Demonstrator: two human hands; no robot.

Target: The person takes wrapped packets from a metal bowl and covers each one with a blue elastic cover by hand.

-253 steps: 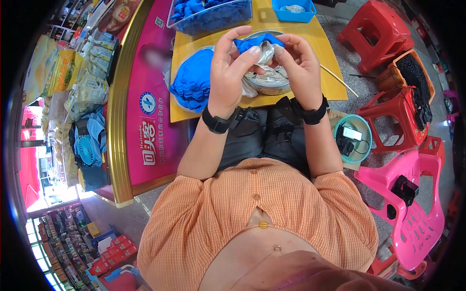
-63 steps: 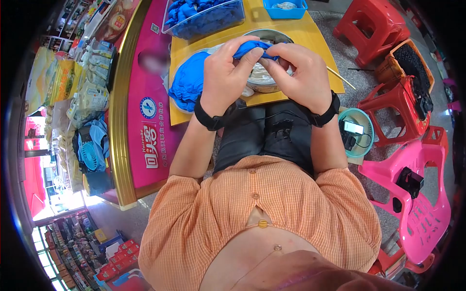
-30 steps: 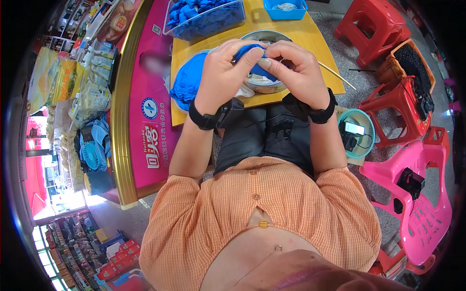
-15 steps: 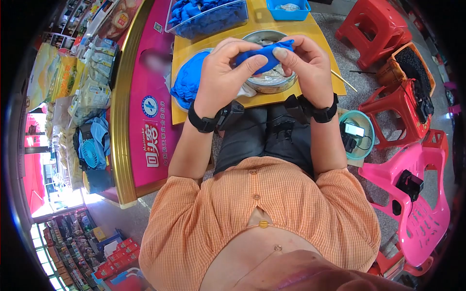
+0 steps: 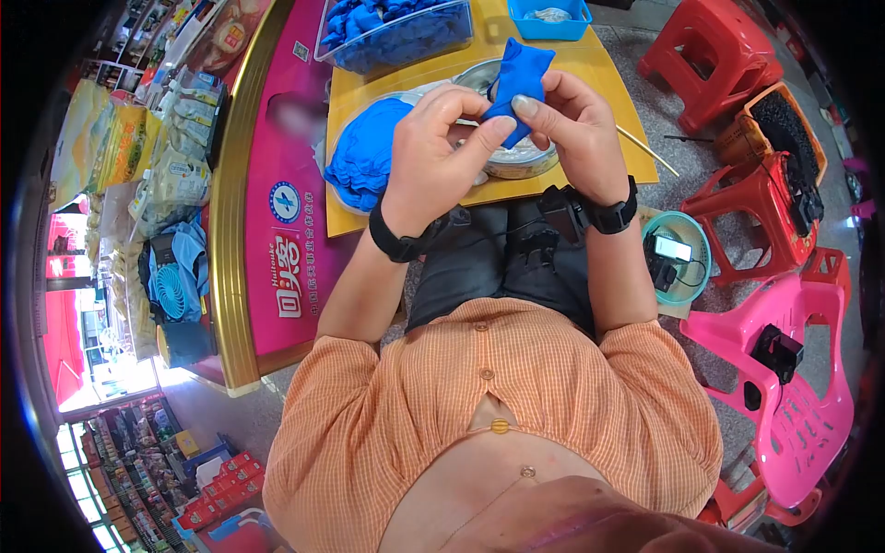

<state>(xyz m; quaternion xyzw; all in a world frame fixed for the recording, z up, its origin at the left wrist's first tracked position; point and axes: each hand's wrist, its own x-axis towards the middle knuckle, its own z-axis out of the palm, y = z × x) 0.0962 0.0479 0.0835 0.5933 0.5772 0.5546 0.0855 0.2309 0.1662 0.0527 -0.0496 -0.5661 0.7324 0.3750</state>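
Note:
A small folded piece of blue cloth [image 5: 524,78] stands upright between my two hands over the table. My left hand [image 5: 442,152] pinches its lower end with thumb and fingers. On the other side, my right hand [image 5: 583,134] grips its edge, the thumb pressed on its front. Behind and below the hands is a round metal tin [image 5: 518,170], partly hidden, with clear plastic and pale contents in it. Left of my left hand, a heap of blue cloth [image 5: 369,152] lies on a plate or shallow dish.
On the yellow table [image 5: 599,88] stand a clear box [image 5: 396,57] of blue cloth pieces and a light blue basket [image 5: 551,28]. A thin stick [image 5: 647,151] juts past the right edge. Red stools [image 5: 710,60] and a pink chair [image 5: 802,405] stand right; a pink counter [image 5: 286,166] left.
The blue cloth piece has turned from lying sideways to standing upright, its free end now pointing up. Both hands have shifted slightly down, and my left hand's grip has moved to its lower end.

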